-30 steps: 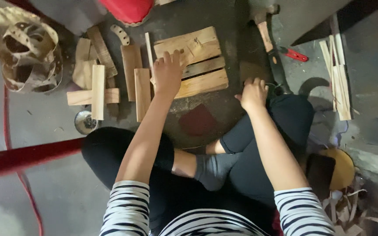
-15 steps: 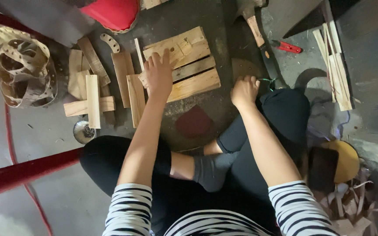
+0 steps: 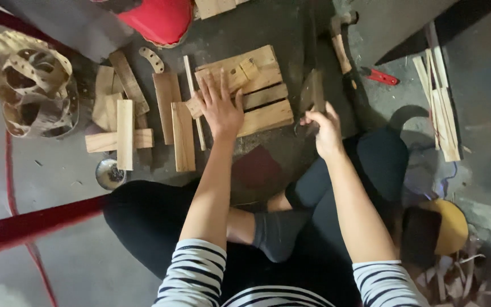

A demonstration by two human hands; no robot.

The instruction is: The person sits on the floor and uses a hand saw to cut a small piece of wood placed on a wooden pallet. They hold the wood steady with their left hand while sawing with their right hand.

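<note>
Left hand (image 3: 221,108) lies flat and open on three joined planks (image 3: 257,91) on the floor; right hand (image 3: 325,128) grips a dark block (image 3: 312,91), maybe sandpaper. One hammer (image 3: 341,42) lies beyond.

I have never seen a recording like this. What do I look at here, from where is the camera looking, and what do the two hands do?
There is no machine here. A person sits cross-legged on a dark floor, and a camera worn on the head looks straight down, so you see striped sleeves, both arms and the legs.

The left hand lies flat, fingers spread, on a small panel of wooden slats. The right hand holds a dark, flat piece just right of the panel; I cannot tell what it is.

Around them lie loose wooden boards, a hammer, a small red-handled tool, a bundle of thin wooden strips, a small metal bowl and a perforated woven-looking object at upper left.
</note>
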